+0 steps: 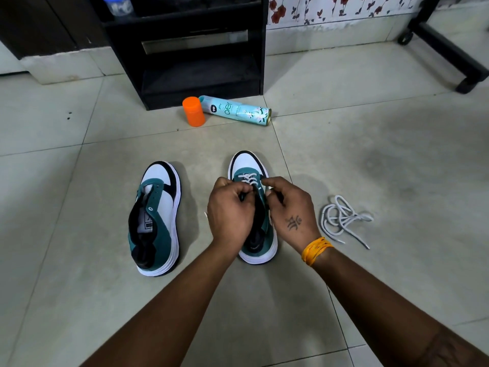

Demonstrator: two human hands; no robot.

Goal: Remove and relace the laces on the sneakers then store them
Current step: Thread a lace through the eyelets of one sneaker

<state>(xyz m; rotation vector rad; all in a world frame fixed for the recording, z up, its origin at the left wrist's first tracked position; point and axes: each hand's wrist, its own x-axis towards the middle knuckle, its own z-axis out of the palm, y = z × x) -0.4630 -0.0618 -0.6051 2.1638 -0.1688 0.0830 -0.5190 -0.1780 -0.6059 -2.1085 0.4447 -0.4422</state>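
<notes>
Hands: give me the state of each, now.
Left hand: curled, pinching the lace of the right sneaker.
Right hand: curled, pinching the same lace on the other side.

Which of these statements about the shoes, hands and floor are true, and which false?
1. Both hands, left hand and right hand, work at the right sneaker. True.
2. The left sneaker is fully laced. False: its eyelets show no lace.
3. A loose white lace lies on the floor right of the hands. True.
4. The spray can stands upright. False: it lies on its side.
5. An orange cap stands beside the can. True.
</notes>
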